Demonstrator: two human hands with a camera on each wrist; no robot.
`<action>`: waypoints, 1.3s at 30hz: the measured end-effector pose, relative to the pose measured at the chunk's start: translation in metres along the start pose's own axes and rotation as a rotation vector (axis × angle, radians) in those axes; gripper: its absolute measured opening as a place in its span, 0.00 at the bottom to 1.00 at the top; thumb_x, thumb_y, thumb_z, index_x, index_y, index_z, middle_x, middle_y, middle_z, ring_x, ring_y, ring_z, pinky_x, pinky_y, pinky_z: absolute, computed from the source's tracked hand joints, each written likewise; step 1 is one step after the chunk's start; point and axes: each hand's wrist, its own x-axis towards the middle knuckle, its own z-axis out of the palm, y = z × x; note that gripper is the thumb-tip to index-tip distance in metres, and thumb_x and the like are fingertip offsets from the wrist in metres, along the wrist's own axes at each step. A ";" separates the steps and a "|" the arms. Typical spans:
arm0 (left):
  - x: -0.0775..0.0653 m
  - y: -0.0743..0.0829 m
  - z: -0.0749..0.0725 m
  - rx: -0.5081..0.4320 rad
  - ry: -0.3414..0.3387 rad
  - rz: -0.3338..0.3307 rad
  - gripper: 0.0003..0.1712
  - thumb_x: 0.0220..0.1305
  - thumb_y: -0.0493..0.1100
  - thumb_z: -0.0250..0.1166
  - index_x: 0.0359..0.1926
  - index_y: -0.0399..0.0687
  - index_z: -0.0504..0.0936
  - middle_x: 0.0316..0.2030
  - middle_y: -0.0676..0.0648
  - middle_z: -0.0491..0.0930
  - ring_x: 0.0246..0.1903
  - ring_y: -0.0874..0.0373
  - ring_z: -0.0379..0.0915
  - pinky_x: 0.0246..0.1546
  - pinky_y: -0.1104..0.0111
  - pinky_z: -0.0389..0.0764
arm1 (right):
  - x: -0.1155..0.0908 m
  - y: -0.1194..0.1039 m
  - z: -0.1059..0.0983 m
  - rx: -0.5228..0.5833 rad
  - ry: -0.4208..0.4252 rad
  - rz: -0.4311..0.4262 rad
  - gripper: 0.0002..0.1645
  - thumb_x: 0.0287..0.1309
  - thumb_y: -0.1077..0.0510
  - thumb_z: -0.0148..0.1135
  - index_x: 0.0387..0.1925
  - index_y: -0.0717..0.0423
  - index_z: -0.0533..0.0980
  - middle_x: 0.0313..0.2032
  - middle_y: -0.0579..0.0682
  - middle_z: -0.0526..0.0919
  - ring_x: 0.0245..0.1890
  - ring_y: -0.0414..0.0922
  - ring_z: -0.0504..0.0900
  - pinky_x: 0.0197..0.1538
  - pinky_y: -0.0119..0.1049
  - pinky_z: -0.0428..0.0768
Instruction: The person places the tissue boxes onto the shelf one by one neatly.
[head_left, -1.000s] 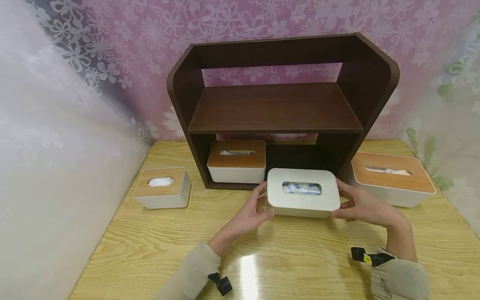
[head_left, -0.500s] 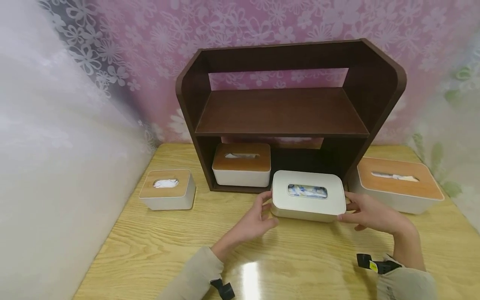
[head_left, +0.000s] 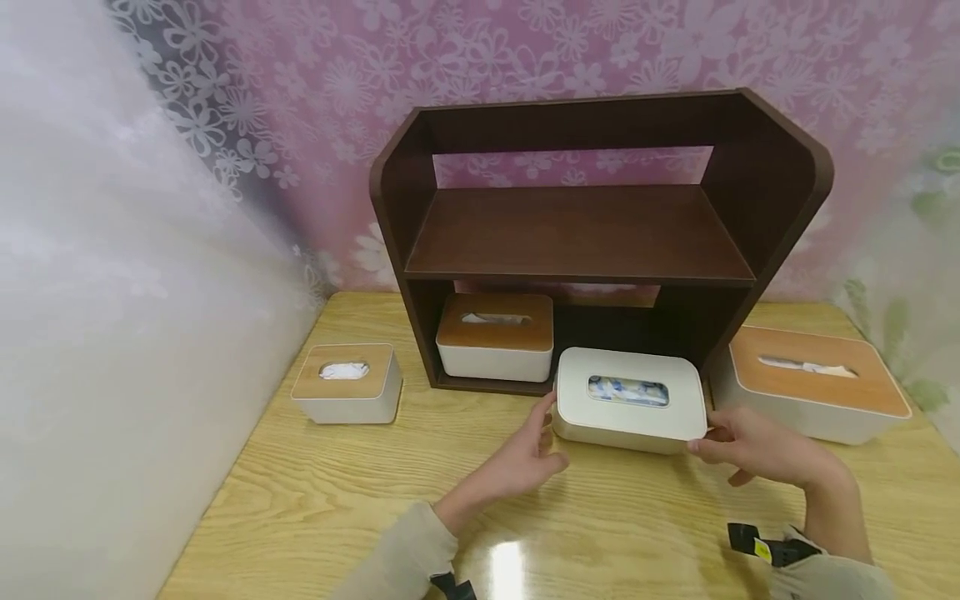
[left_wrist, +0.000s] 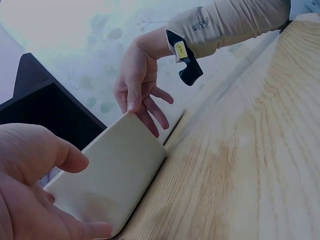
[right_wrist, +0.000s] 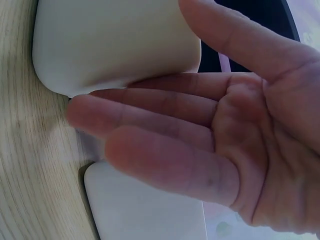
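Over the last second, the off-white, rounded rectangular tissue box with a slotted off-white lid (head_left: 630, 417) has turned slightly, its right end swinging nearer the bottom of the frame, and the thumb of the left grip (head_left: 525, 458), a bare hand, has come away from its front. That box is right of centre in the frame, at the mouth of the lower compartment of a dark brown 2-level shelf (head_left: 577, 233); how far its back reaches inside is hidden. Neither grip is clenched: the left touches only the box's left end with its fingers, while the right grip (head_left: 768, 446), also bare, sets its thumb at the front right corner, other fingers extended. The box thus seems steered chiefly from the right, and it sits askew to the shelf. Just left of it, inside the compartment, is a white box with a brown wooden lid (head_left: 495, 362); a larger white box with an orange-brown lid (head_left: 813, 393) stands at the right of the frame on the pale yellow wood-grain bench (head_left: 337, 487)
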 end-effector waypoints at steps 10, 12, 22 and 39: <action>-0.002 0.002 0.007 -0.051 -0.038 0.016 0.52 0.65 0.37 0.58 0.80 0.55 0.34 0.76 0.34 0.44 0.72 0.39 0.52 0.68 0.50 0.61 | -0.005 0.007 0.000 0.012 -0.052 -0.031 0.21 0.66 0.59 0.62 0.52 0.72 0.72 0.49 0.66 0.81 0.45 0.50 0.82 0.37 0.47 0.85; -0.001 0.001 0.008 -0.058 -0.044 0.031 0.53 0.65 0.36 0.58 0.80 0.57 0.34 0.77 0.36 0.43 0.72 0.39 0.52 0.68 0.51 0.61 | -0.005 0.007 -0.001 -0.003 -0.048 -0.045 0.21 0.66 0.58 0.62 0.53 0.71 0.72 0.49 0.66 0.81 0.44 0.47 0.82 0.37 0.46 0.85; 0.006 0.001 -0.009 -0.042 -0.058 0.096 0.54 0.67 0.37 0.59 0.79 0.63 0.31 0.77 0.40 0.44 0.73 0.41 0.50 0.69 0.48 0.60 | 0.008 -0.006 -0.005 -0.107 0.060 -0.075 0.18 0.71 0.53 0.57 0.50 0.65 0.76 0.46 0.58 0.83 0.44 0.44 0.81 0.36 0.40 0.85; 0.005 -0.002 -0.006 -0.077 -0.013 0.050 0.50 0.67 0.40 0.61 0.80 0.53 0.39 0.74 0.37 0.46 0.73 0.42 0.51 0.70 0.54 0.60 | 0.007 -0.008 0.002 -0.035 0.158 0.004 0.21 0.72 0.51 0.56 0.48 0.67 0.74 0.49 0.63 0.83 0.49 0.58 0.81 0.37 0.45 0.86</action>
